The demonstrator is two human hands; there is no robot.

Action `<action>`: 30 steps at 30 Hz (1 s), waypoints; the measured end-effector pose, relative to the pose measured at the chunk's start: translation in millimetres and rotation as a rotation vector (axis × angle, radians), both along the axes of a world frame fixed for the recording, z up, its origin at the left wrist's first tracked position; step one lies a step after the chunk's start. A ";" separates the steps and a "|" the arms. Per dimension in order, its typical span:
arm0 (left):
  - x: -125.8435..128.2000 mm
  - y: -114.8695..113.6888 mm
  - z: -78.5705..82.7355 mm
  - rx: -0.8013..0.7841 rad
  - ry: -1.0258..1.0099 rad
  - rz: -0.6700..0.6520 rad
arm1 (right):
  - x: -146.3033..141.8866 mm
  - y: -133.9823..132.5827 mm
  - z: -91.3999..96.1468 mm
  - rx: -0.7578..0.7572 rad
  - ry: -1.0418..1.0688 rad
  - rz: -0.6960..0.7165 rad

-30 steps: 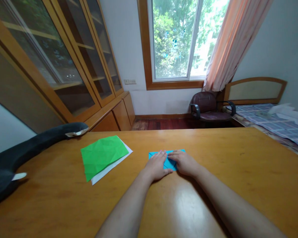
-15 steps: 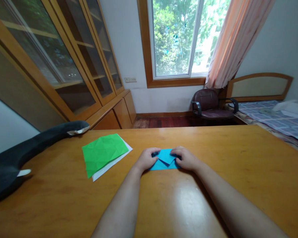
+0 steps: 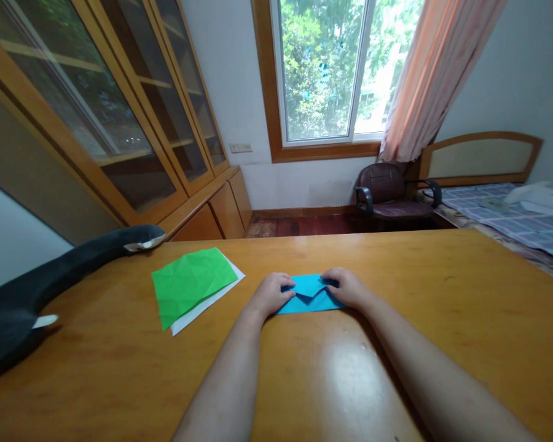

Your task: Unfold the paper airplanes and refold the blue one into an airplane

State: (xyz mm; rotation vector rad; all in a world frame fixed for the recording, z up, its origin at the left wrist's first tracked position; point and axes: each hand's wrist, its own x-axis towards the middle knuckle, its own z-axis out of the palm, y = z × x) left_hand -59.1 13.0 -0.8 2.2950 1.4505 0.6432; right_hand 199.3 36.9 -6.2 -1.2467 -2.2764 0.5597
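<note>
A folded sheet of blue paper (image 3: 309, 302) lies on the wooden table, with a pointed flap over its middle that stands slightly off the layer below. My left hand (image 3: 273, 292) grips its left end, thumb and fingers closed on the edge. At the other end my right hand (image 3: 348, 287) pinches the paper, its fingertips at the upper edge by the flap. Both palms hide the paper's outer corners.
Left of my hands lies a creased green sheet (image 3: 193, 282) on a white sheet (image 3: 205, 307). A dark plush toy (image 3: 74, 264) rests along the left side of the table (image 3: 304, 380). Beyond the far edge stand a chair (image 3: 389, 190) and a bed (image 3: 525, 215).
My right hand has slid a little to the right along the blue paper, baring more of its right part. The flap's tip sits slightly higher. My left hand is nearly still.
</note>
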 end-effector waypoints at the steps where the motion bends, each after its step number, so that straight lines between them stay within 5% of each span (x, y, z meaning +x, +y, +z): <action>1: 0.2 -0.2 1.2 -0.002 -0.006 -0.013 | 0.3 0.2 0.3 -0.012 0.002 -0.007; 30: 9.5 -2.4 13.5 -0.001 0.114 0.136 | 0.1 0.9 10.3 -0.100 -0.028 -0.059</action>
